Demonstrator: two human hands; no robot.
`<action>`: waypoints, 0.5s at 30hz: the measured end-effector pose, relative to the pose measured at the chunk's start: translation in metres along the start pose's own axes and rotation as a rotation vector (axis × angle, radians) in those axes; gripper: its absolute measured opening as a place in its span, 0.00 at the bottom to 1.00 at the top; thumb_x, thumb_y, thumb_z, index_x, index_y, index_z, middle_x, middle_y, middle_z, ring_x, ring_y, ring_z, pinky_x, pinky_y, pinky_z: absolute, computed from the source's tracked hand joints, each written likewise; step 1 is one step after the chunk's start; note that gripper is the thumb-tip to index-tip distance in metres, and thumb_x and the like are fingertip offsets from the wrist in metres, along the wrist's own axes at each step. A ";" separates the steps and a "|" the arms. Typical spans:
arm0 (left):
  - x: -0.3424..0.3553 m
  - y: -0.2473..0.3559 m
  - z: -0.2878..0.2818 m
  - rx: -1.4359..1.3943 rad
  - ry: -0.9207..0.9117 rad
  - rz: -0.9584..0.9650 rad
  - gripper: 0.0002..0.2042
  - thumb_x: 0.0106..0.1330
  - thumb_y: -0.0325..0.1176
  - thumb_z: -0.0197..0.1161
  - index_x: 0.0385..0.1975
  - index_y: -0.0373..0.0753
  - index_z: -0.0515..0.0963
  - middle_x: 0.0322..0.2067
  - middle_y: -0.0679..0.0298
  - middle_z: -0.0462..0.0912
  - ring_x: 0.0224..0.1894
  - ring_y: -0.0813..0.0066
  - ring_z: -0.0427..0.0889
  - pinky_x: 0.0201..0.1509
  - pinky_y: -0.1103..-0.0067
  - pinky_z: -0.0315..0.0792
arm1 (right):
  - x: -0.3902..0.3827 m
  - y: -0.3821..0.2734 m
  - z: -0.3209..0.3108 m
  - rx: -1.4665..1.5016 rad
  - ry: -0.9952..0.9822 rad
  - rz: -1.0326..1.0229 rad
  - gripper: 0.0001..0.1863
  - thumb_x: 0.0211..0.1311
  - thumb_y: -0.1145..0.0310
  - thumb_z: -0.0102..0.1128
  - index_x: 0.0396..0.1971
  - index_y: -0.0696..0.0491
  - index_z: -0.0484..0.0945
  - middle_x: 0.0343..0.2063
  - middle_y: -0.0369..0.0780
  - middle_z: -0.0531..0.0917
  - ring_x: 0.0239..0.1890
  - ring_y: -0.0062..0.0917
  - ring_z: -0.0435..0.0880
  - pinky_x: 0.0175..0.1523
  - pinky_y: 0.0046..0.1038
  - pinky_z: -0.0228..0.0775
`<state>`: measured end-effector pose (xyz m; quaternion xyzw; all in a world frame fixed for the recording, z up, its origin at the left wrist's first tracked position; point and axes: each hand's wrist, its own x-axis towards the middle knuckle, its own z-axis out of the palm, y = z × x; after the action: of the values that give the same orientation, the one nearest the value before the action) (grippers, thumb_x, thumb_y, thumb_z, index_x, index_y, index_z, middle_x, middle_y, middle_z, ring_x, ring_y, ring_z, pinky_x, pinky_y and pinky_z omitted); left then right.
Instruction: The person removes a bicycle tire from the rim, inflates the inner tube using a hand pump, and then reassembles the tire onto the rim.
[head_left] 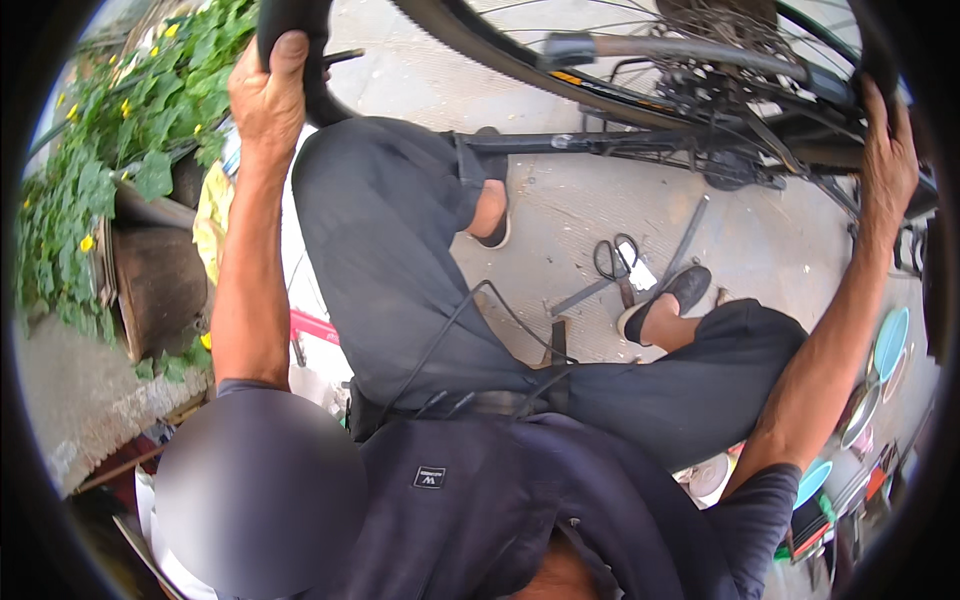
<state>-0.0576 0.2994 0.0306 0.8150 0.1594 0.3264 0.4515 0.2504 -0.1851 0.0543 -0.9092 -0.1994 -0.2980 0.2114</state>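
At the upper left my left hand is closed round a thick black curved tube, its thumb lying along the side. A short dark stub sticks out from that piece. Across the top right lies a bicycle wheel with spokes, sprockets and a black frame bar. My right hand reaches up at the right edge, fingers bent against a dark part beside the wheel. What those fingers grip blends into the dark rim of the picture. Both forearms are raised and spread wide apart.
Between my feet, scissors with black handles and metal strips lie on the concrete floor. Leafy plants and a brown pot stand at the left. Blue-green bowls are at the right. A black cable crosses my lap.
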 end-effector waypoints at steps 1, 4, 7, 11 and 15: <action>-0.006 0.006 0.008 -0.012 -0.035 -0.019 0.26 0.63 0.55 0.65 0.43 0.34 0.77 0.29 0.66 0.80 0.33 0.80 0.79 0.39 0.82 0.72 | -0.004 -0.016 -0.005 0.008 -0.019 0.090 0.21 0.68 0.48 0.56 0.56 0.41 0.79 0.49 0.36 0.84 0.53 0.25 0.80 0.60 0.22 0.67; -0.016 -0.003 0.012 0.094 -0.043 0.030 0.33 0.63 0.63 0.58 0.45 0.32 0.77 0.36 0.61 0.82 0.39 0.72 0.80 0.47 0.76 0.72 | -0.015 -0.041 -0.034 0.334 0.095 0.021 0.20 0.63 0.60 0.64 0.51 0.55 0.79 0.40 0.43 0.85 0.39 0.27 0.82 0.47 0.23 0.72; -0.013 0.002 0.012 0.226 -0.022 -0.002 0.34 0.64 0.64 0.55 0.48 0.33 0.77 0.37 0.63 0.82 0.43 0.74 0.79 0.50 0.77 0.69 | -0.050 -0.050 -0.079 0.397 0.148 0.173 0.20 0.64 0.60 0.65 0.53 0.52 0.81 0.46 0.39 0.85 0.50 0.26 0.83 0.56 0.25 0.74; -0.009 0.007 0.026 0.281 0.027 0.052 0.33 0.66 0.63 0.53 0.47 0.33 0.77 0.38 0.61 0.83 0.42 0.73 0.79 0.50 0.76 0.70 | -0.105 -0.025 -0.121 0.391 0.287 0.278 0.18 0.62 0.67 0.66 0.49 0.61 0.81 0.38 0.42 0.86 0.40 0.21 0.84 0.44 0.20 0.78; -0.008 0.003 0.024 0.271 0.027 0.048 0.31 0.67 0.62 0.54 0.47 0.33 0.77 0.38 0.61 0.83 0.41 0.74 0.79 0.49 0.77 0.70 | -0.153 0.003 -0.155 0.345 0.300 0.588 0.16 0.64 0.68 0.64 0.47 0.62 0.81 0.39 0.43 0.85 0.40 0.23 0.85 0.42 0.22 0.79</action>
<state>-0.0474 0.2782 0.0211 0.8677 0.1884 0.3235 0.3271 0.0675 -0.3015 0.0711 -0.8249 0.0560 -0.3167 0.4649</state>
